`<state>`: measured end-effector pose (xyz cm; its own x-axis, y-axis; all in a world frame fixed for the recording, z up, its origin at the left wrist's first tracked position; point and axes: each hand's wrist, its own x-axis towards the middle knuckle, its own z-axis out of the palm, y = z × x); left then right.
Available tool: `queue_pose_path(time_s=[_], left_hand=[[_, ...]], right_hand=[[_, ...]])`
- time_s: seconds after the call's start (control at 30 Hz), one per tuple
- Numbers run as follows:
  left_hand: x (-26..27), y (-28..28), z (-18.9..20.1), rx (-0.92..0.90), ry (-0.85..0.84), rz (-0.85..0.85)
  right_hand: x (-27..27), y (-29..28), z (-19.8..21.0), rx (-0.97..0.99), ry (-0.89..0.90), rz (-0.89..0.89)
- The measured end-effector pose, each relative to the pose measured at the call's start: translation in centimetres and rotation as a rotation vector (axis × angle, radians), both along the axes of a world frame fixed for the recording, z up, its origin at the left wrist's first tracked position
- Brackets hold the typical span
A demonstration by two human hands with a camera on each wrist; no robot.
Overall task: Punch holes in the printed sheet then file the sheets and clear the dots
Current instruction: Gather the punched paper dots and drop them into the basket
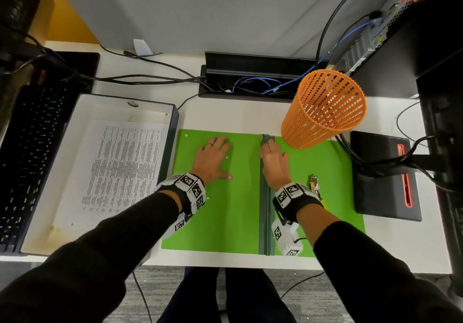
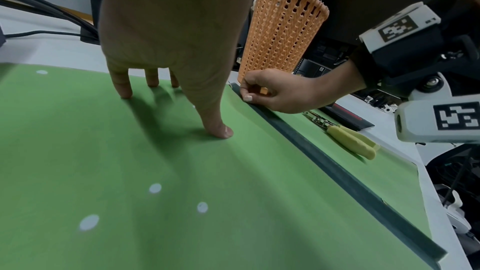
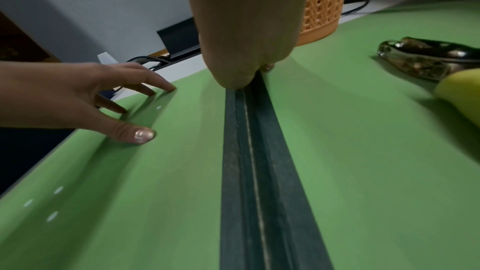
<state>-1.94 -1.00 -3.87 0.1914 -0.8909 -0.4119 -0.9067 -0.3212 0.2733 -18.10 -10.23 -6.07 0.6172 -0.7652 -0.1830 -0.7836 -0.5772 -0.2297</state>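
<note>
A green folder (image 1: pixel 225 210) lies open and flat on the desk, with a dark spine strip (image 1: pixel 265 210) down its middle. My left hand (image 1: pixel 213 157) rests on the left flap with its fingers straight and spread (image 2: pixel 122 87). My right hand (image 1: pixel 273 157) pinches the far end of the spine strip (image 2: pixel 337 171) between thumb and curled fingers. Several white paper dots (image 2: pixel 155 188) lie on the left flap. A hole punch (image 1: pixel 314 184) with yellow handles lies on the right flap beside my right wrist. The printed sheet (image 1: pixel 122 167) lies in a white tray (image 1: pixel 50 172) to the left.
An orange mesh basket (image 1: pixel 323 107) stands at the folder's far right corner. A black keyboard (image 1: pixel 30 147) is at the far left. A cable trough (image 1: pixel 250 82) with wires runs along the back. A black monitor base (image 1: pixel 385 177) sits to the right.
</note>
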Motion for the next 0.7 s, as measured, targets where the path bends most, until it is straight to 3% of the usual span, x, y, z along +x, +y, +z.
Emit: queue_pose_path(time_s=[0.23, 0.7], left_hand=[[0.8, 0.0, 0.3, -0.066, 0.016, 0.017], [1.0, -0.6, -0.2, -0.180, 0.049, 0.064]], right_hand=[[-1.2, 0.5, -0.2, 0.051, -0.117, -0.095], [-1.3, 0.4, -0.5, 0.064, -0.116, -0.109]])
